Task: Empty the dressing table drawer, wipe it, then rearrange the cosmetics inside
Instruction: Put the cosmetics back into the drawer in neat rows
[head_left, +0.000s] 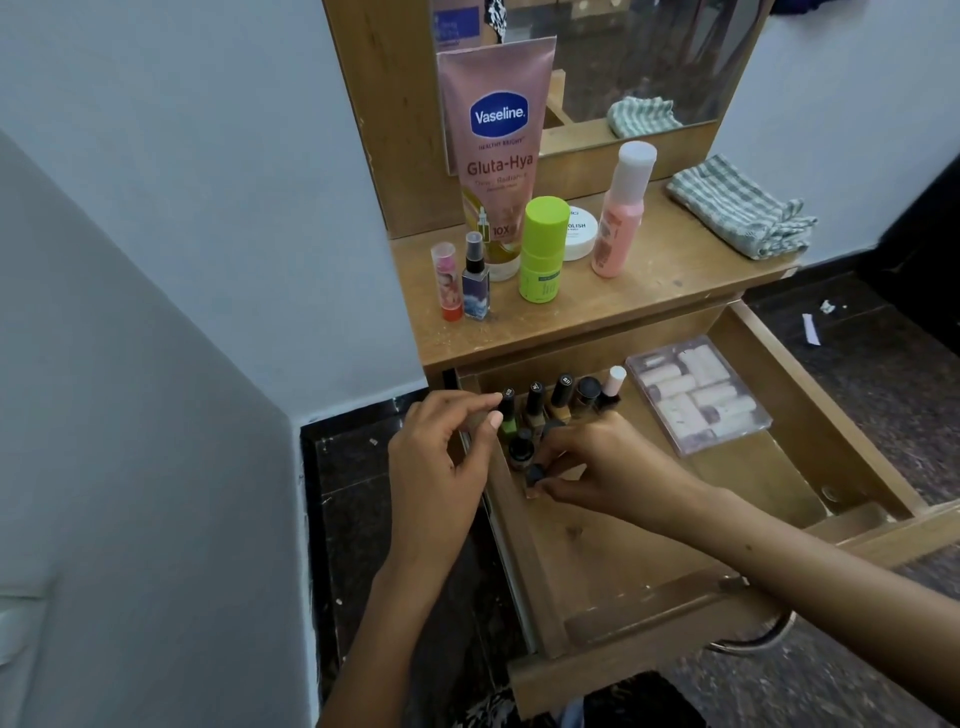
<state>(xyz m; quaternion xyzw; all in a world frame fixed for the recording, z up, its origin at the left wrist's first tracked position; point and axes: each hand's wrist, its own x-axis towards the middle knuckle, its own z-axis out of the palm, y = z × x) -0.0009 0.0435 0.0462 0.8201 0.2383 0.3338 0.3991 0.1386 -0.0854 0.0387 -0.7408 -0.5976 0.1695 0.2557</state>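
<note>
The right grip (587, 462) is closed in a pinch round the dark cap of a small nail polish bottle (535, 475), fingertips curled down and the forearm reaching in from the lower right across the drawer's front edge. That bottle stands on the drawer floor near the left wall of the open drawer (810, 374). The left grip (441, 447) hovers over the drawer's left rim, wrist bent, fingers loosely curled with thumb and forefinger close to the cap of the green nail polish bottle (508, 415); I cannot tell whether they actually touch it.

Behind both hands a row of nail polish bottles (561, 397) stands upright along the drawer's back left corner. To their right lies a clear plastic box (698, 395) of small pale pieces, flat on the drawer floor.

Up on the bench (665, 280) stand a pink Vaseline tube (496, 145) leaning on the mirror frame, a lime green bottle (543, 249), a pink bottle (621, 208) with a white cap, a white jar (579, 234), a small spray bottle (475, 278) and a lip balm stick (447, 280). A striped cloth (737, 208) lies folded at the bench's right end.
</note>
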